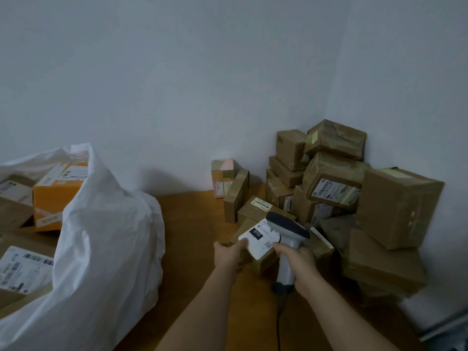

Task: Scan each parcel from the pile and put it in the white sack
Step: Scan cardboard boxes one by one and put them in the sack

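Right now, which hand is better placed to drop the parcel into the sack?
Left hand: it already holds the parcel and is nearer the white sack. The right hand grips the scanner.

A left hand (229,252) holds a small brown cardboard parcel with a white label (258,243) while the right hand (300,260) grips a grey handheld barcode scanner (287,239) over it, beside a pile of brown cardboard boxes (354,198) on a wooden table (197,224); a white plastic sack (106,236) sits left.

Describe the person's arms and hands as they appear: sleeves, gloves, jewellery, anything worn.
Both forearms are bare up to the bottom edge of the picture; no sleeve shows. The left hand and the right hand wear no gloves. No watch, bracelet or ring shows on either, though the picture is dim and slightly soft, so a thin ring could go unseen.
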